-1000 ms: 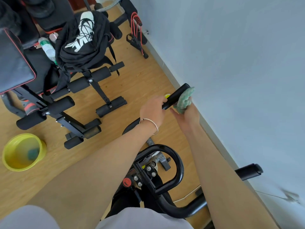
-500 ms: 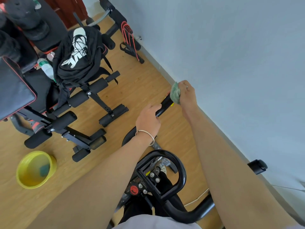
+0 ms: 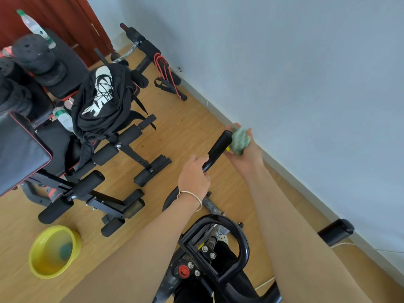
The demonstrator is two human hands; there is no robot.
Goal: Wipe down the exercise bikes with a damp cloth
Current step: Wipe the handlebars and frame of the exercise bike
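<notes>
I stand over a black exercise bike (image 3: 220,250), its looped handlebar below me. My left hand (image 3: 193,177) grips the left handlebar grip (image 3: 218,147) near its lower part. My right hand (image 3: 248,149) holds a bunched green cloth (image 3: 240,139) beside the top end of that grip, touching its right side. The bike's right handlebar grip (image 3: 336,231) sticks out at lower right, close to the wall.
A yellow basin (image 3: 53,251) with water and a green cloth sits on the wooden floor at lower left. A black weight bench (image 3: 91,162) with a black bag (image 3: 102,99) stands to the left. The grey wall (image 3: 306,84) runs close on the right.
My right hand slid the cloth from over the grip's end down to its right side, baring the black tip. My left hand kept its hold. The view shifted.
</notes>
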